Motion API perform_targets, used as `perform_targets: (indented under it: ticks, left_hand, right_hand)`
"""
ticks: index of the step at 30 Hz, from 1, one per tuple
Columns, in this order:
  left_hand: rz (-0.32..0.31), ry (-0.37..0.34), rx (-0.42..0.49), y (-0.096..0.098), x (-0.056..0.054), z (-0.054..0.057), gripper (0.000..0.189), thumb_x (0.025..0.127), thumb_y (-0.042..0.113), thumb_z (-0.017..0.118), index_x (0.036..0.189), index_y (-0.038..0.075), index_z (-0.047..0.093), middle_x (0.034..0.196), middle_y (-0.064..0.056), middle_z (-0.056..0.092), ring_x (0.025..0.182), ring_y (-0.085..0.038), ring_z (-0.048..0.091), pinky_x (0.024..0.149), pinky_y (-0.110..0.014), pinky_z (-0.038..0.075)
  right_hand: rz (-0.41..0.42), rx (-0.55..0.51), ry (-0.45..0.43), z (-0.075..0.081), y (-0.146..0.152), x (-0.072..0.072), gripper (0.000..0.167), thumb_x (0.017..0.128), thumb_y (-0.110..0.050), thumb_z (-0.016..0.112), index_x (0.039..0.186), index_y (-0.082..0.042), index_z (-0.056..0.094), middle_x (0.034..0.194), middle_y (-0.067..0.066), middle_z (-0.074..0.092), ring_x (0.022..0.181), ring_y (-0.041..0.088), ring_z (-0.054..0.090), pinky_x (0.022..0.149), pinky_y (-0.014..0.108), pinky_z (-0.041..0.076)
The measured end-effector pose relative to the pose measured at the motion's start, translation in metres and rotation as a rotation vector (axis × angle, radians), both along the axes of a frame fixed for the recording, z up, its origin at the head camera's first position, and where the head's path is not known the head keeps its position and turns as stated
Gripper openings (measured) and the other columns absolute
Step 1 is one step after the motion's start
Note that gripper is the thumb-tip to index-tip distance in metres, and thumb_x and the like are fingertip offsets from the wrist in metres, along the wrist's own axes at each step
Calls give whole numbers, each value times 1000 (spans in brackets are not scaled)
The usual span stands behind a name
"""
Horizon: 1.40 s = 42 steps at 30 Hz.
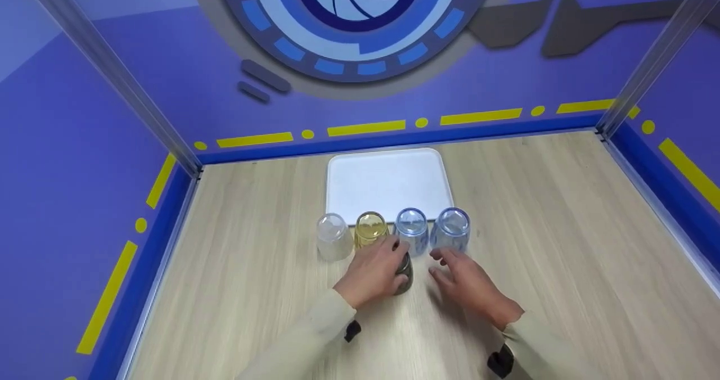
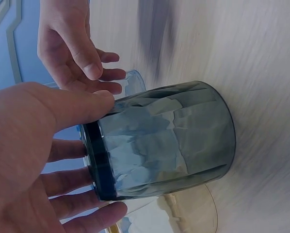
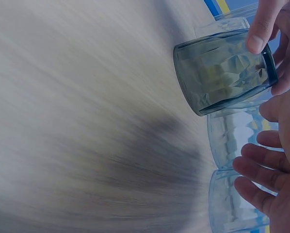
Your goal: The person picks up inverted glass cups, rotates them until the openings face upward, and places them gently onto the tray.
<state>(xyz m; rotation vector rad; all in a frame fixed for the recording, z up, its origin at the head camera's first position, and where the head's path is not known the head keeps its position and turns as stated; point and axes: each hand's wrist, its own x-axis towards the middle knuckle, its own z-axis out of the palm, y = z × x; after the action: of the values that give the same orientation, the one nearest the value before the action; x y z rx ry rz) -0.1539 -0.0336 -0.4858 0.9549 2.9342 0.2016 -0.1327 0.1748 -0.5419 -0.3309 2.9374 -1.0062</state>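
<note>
Facing mouth-down, a smoky grey glass (image 2: 169, 141) is being held by the left hand (image 1: 373, 270), about midway between the left and right edges of the wooden surface (image 1: 253, 256). The thumb is pressing one side near the upturned base while the fingers are gripping the opposite side; whether the rim is touching the surface I cannot tell. Just to the right, the right hand (image 1: 467, 284) is hovering with nothing in it, its fingers loosely bent and its thumb standing apart from them.

Beyond the grey glass, four more glasses are standing upside down in a row: a clear glass (image 1: 333, 239) nearest the left edge, then an amber glass (image 1: 370, 227), an inner blue glass (image 1: 412, 231) and an outer blue glass (image 1: 451, 228). Behind them, a white tray (image 1: 388, 183) is lying close to the surface's far edge. Metal posts (image 1: 107, 59) are rising at both far corners, and blue-purple panels (image 1: 169, 93) are enclosing the left, far and right edges.
</note>
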Motion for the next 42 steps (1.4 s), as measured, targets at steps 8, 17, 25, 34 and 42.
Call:
perform_targets:
  ticks: [8,17,25,34,42]
  left_hand:
    - [0,-14,-7,-1,0,2,51,86,36,70,129,14,54,129,-9,57,113,-23,58,89,-41,53]
    - [-16,22,-10,-3,2,3,47,87,36,70,125,12,57,118,-6,60,103,-19,59,77,-37,55]
    - [-5,-14,-15,-3,3,8,48,87,37,69,126,13,56,119,-6,59,104,-19,58,78,-37,55]
    - [1,-41,-5,-4,4,11,49,88,37,69,129,14,55,122,-6,58,107,-19,57,82,-37,55]
    - [-16,-11,8,-6,5,13,48,87,37,70,127,14,57,120,-6,59,105,-19,58,78,-37,55]
  right_hand:
    - [-4,-8,-25,0,1,0,29,93,-23,64,118,-11,60,113,6,64,102,22,61,88,43,52]
    - [6,-14,8,-1,1,3,28,92,-21,66,116,-9,60,110,8,65,101,25,62,85,43,52]
    - [-8,-3,-6,-2,1,3,27,92,-22,66,116,-10,61,109,6,65,100,23,62,85,42,52]
    - [-17,3,-24,-2,2,4,27,92,-23,65,116,-11,61,109,6,65,100,22,62,86,42,52]
    - [-5,-2,5,-1,3,5,26,91,-21,66,115,-9,61,108,6,66,99,22,62,84,42,52]
